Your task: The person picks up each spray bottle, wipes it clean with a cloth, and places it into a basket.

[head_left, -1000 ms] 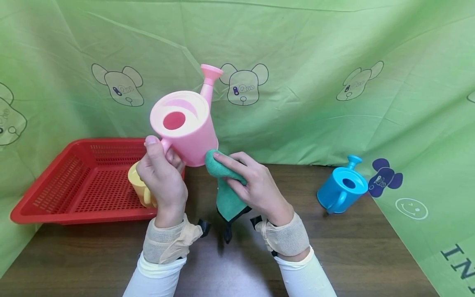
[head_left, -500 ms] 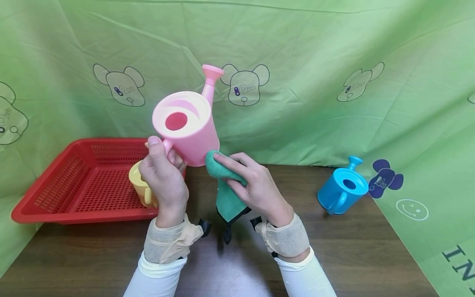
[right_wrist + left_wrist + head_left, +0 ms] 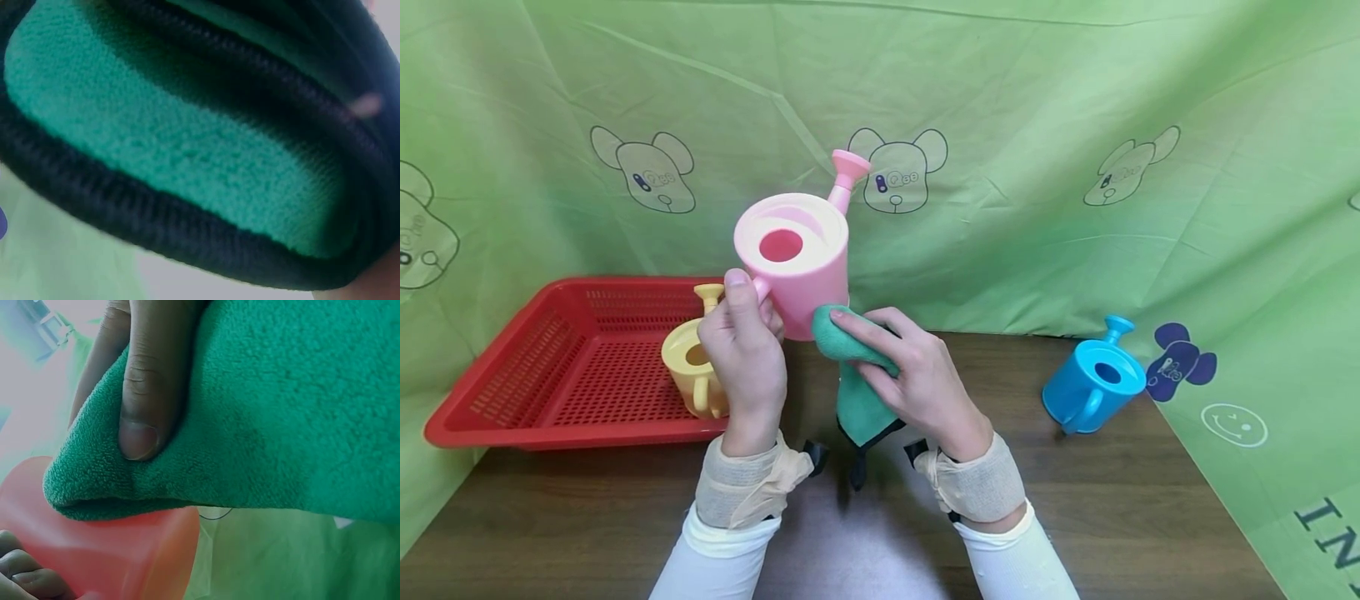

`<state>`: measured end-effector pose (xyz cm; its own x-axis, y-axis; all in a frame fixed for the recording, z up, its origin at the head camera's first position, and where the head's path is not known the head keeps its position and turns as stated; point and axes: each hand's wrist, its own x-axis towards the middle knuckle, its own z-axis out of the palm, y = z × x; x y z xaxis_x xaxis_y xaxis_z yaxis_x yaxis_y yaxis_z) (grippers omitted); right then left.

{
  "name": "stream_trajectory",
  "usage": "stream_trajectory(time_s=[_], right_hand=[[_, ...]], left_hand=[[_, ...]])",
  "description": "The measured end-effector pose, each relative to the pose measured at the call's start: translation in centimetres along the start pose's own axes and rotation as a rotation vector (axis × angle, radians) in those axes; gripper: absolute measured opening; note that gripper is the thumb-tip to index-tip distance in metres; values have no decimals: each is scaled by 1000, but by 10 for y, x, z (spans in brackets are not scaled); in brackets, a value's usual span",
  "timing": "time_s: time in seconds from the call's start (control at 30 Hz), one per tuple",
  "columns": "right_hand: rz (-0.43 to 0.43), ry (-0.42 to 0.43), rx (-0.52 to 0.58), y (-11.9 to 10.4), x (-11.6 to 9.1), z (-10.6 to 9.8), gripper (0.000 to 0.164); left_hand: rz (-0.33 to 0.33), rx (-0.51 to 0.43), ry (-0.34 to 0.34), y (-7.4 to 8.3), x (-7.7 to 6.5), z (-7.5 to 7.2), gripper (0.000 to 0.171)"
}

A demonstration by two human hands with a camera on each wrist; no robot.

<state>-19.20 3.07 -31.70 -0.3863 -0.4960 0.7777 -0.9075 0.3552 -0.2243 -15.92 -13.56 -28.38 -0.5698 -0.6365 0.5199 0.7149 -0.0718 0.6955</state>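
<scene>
My left hand [image 3: 748,358] grips the handle of a pink watering can [image 3: 808,279], held up above the table and tilted, its spout pointing up and away to the right. My right hand [image 3: 917,371] pinches a folded green cloth [image 3: 861,404] with dark edging, and the cloth's folded end touches the can's lower right side. In the left wrist view the green cloth [image 3: 269,412] fills most of the picture, with fingers pressing it and the can [image 3: 125,550] partly hidden behind. Only the cloth's dark-edged folds [image 3: 187,162] show clearly in the right wrist view.
A red plastic basket [image 3: 550,433] stands at the left with a yellow watering can [image 3: 688,367] at its right end. On the right side of the brown table [image 3: 1075,517] stands a blue watering can [image 3: 1093,379]. A green printed curtain [image 3: 1000,208] hangs behind.
The left hand has shifted right, bringing the pink can slightly right and down and more upright against the cloth. More of the yellow can now shows. The right hand has barely moved.
</scene>
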Motion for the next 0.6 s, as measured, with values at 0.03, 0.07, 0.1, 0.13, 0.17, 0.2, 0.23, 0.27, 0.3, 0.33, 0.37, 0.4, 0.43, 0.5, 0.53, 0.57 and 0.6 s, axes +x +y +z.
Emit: stream_trajectory(time_s=[0.03,0.07,0.1,0.13,0.17,0.2,0.23,0.27,0.3,0.33,0.37,0.4,0.43,0.5,0.53,0.57,0.6], right_hand=[[0,10,-2,0,0,0,43],[-1,19,-1,0,1,-1,43],[-3,29,0,-1,1,-1,43],[-5,42,0,-1,1,-1,43],[-6,56,1,-1,2,-2,42],[-7,70,0,-1,2,-2,42],[-7,85,1,-2,2,-2,41],[-5,97,2,-2,2,-2,41],[-4,109,2,-2,3,-2,40],[1,119,4,-2,3,-3,40],[8,126,7,-2,3,-3,40],[14,131,8,-3,3,-3,40],[20,137,11,-3,3,-4,40],[30,149,13,-3,3,-4,39],[35,155,15,-3,3,-5,40],[40,162,16,-3,3,-5,40],[42,170,16,-3,3,-5,40]], left_hand=[[1,4,-5,0,0,0,52],[2,7,-11,-1,0,0,52],[4,9,-14,-1,0,1,52],[8,11,-19,-1,-1,1,52],[11,13,-25,-2,-1,1,52],[15,19,-29,-2,-1,1,52],[18,29,-32,-3,-2,1,51],[19,44,-36,-3,-2,2,51],[20,56,-39,-4,-3,2,51],[21,72,-41,-4,-3,2,51],[20,88,-42,-5,-3,2,51],[22,109,-42,-5,-4,2,51],[24,132,-44,-5,-4,2,51],[28,179,-54,-5,-4,2,51],[31,205,-60,-6,-4,1,52],[34,231,-70,-5,-4,1,52],[37,259,-81,-5,-4,1,52]])
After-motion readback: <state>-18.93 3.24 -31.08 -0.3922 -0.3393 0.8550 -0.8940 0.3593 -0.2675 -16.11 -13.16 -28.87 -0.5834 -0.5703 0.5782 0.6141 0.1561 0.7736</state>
